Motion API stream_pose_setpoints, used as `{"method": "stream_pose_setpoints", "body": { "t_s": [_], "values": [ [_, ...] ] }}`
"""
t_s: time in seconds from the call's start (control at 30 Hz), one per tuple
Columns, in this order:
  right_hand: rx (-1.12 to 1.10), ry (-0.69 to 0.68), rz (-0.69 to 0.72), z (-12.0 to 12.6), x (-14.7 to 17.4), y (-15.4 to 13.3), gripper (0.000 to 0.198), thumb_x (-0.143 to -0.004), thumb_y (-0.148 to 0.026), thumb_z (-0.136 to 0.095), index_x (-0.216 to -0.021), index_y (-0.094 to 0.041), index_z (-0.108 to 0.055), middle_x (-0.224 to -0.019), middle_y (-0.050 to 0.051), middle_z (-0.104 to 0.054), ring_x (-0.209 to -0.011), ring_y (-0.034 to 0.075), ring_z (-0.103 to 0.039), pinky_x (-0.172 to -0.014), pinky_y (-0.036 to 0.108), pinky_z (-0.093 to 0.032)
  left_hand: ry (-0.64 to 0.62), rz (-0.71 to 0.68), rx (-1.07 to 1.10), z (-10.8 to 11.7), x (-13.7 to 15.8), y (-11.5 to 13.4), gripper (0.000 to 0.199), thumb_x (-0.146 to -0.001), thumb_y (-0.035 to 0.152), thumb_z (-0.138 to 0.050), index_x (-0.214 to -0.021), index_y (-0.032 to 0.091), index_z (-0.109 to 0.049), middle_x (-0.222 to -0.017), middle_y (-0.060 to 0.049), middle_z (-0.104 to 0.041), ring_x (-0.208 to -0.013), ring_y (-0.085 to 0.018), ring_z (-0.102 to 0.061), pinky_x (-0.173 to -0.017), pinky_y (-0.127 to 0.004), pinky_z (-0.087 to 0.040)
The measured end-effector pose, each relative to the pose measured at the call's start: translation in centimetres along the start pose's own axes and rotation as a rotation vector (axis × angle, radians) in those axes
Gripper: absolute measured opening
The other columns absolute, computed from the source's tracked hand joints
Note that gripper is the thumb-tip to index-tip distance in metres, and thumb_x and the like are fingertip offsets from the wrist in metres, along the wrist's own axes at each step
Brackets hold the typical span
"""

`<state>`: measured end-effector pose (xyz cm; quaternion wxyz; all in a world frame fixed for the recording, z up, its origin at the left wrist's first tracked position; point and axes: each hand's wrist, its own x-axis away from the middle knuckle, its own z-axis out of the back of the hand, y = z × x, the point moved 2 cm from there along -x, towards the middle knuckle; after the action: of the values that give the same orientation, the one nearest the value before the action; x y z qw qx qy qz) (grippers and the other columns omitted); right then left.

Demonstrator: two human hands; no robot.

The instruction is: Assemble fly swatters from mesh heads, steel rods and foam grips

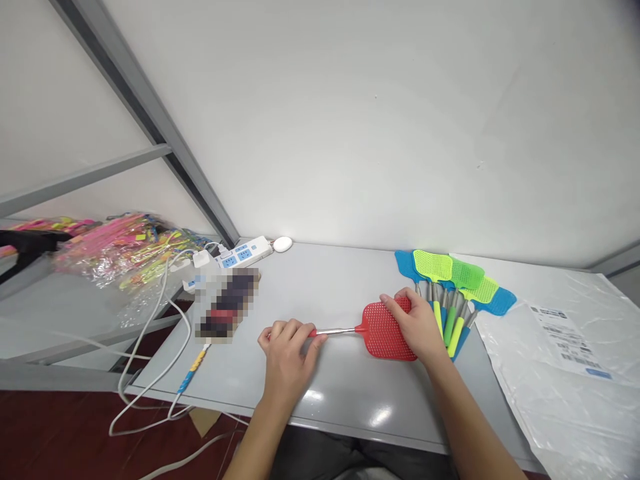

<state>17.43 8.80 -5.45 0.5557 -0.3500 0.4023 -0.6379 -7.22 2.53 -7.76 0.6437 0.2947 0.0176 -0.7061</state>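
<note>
A red fly swatter (383, 337) with a metal shaft lies sideways over the table, its mesh head to the right. Around its red handle the fingers of my left hand (290, 350) are closed, hiding most of the grip. My right hand (417, 327) grips the upper right part of the mesh head, thumb on top and the other fingers partly hidden. Just beyond that hand, several fly swatters (450, 280) in blue, yellow-green and green are piled, handles pointing toward me.
On the right lies a white plastic mailing bag (560, 373) with a label. A blurred-out device (227, 307) on a charging cable, a power strip (245, 253) and a white oval object (283, 244) occupy the left. Bagged colourful items (125, 247) fill the neighbouring shelf. White cables (145, 333) hang over the table's left edge.
</note>
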Motion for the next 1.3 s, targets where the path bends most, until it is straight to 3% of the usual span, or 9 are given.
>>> {"method": "stream_pose_setpoints", "body": {
  "t_s": [0.23,0.5,0.73,0.83,0.93,1.03,1.13,1.2,1.3],
  "values": [
    [0.039,0.035,0.095,0.4,0.6,-1.3,0.040,-0.079,-0.059,-0.062,-0.070,-0.023,-0.046,-0.060,-0.005,-0.048,-0.056,0.014,-0.045,-0.053,0.026,-0.035,0.035,-0.023,0.008,0.4,0.0,0.7,0.022,-0.092,0.038,-0.053,-0.082,0.026,-0.068,-0.073,-0.003,-0.064,-0.079,-0.022,-0.053,-0.087,-0.046,-0.024],
    [0.074,0.093,0.164,1.1,1.1,-2.4,0.038,-0.080,-0.056,-0.063,-0.071,-0.024,-0.045,-0.065,-0.003,-0.050,-0.060,0.015,-0.047,-0.056,0.027,-0.037,0.018,-0.059,0.032,0.9,-0.6,1.6,0.022,-0.094,0.037,-0.051,-0.084,0.025,-0.067,-0.072,-0.001,-0.061,-0.075,-0.020,-0.053,-0.078,-0.042,-0.024],
    [0.100,0.153,0.178,2.7,1.2,-3.2,0.040,-0.077,-0.057,-0.065,-0.069,-0.023,-0.045,-0.063,-0.003,-0.049,-0.059,0.015,-0.047,-0.056,0.027,-0.037,0.000,-0.049,0.068,0.9,-1.1,2.7,0.025,-0.095,0.038,-0.050,-0.083,0.024,-0.067,-0.072,-0.002,-0.061,-0.076,-0.020,-0.052,-0.080,-0.042,-0.024],
    [0.120,0.163,0.192,3.2,1.1,-3.4,0.039,-0.078,-0.057,-0.065,-0.070,-0.023,-0.048,-0.069,-0.001,-0.056,-0.063,0.017,-0.051,-0.058,0.028,-0.039,-0.033,-0.060,0.053,0.8,-1.8,3.3,0.028,-0.097,0.038,-0.046,-0.084,0.023,-0.066,-0.075,-0.002,-0.062,-0.079,-0.020,-0.053,-0.086,-0.044,-0.024],
    [0.080,0.108,0.127,4.1,0.6,-3.4,0.038,-0.077,-0.057,-0.067,-0.073,-0.022,-0.051,-0.073,0.000,-0.060,-0.066,0.018,-0.056,-0.058,0.028,-0.042,-0.217,-0.188,0.041,1.2,-3.3,4.1,0.030,-0.099,0.034,-0.040,-0.083,0.020,-0.061,-0.076,-0.002,-0.062,-0.077,-0.019,-0.054,-0.093,-0.045,-0.026],
    [-0.164,-0.075,-0.048,5.9,0.2,-3.3,0.038,-0.075,-0.058,-0.069,-0.087,-0.024,-0.057,-0.069,-0.001,-0.060,-0.059,0.018,-0.058,-0.049,0.026,-0.042,-0.540,-0.262,0.161,2.3,-4.8,4.9,0.032,-0.100,0.034,-0.035,-0.079,0.020,-0.056,-0.070,0.000,-0.061,-0.066,-0.017,-0.052,-0.082,-0.036,-0.035],
    [-0.504,-0.263,-0.110,7.9,0.3,-3.3,0.062,-0.073,-0.074,-0.060,-0.113,-0.027,-0.058,-0.079,0.004,-0.066,-0.060,0.022,-0.063,-0.050,0.031,-0.047,-0.899,-0.179,0.489,3.3,-5.5,5.3,0.030,-0.097,0.038,-0.038,-0.078,0.021,-0.053,-0.066,0.001,-0.062,-0.058,-0.014,-0.050,-0.062,-0.027,-0.036],
    [-0.675,-0.350,-0.069,8.3,0.6,-3.2,0.083,-0.069,-0.087,-0.044,-0.122,-0.026,-0.058,-0.094,0.012,-0.069,-0.071,0.027,-0.067,-0.056,0.038,-0.051,-1.058,-0.061,0.765,3.3,-5.3,5.4,0.027,-0.096,0.040,-0.039,-0.082,0.021,-0.052,-0.066,0.001,-0.064,-0.058,-0.013,-0.052,-0.056,-0.024,-0.037],
    [-0.776,-0.336,0.008,6.1,1.3,-2.4,0.081,-0.073,-0.087,-0.038,-0.115,-0.023,-0.065,-0.107,0.016,-0.068,-0.085,0.029,-0.067,-0.066,0.041,-0.053,-1.013,0.142,1.056,1.8,-4.4,5.8,0.027,-0.097,0.045,-0.037,-0.093,0.021,-0.049,-0.062,0.002,-0.061,-0.053,-0.012,-0.051,-0.052,-0.021,-0.041]
  ]
}}
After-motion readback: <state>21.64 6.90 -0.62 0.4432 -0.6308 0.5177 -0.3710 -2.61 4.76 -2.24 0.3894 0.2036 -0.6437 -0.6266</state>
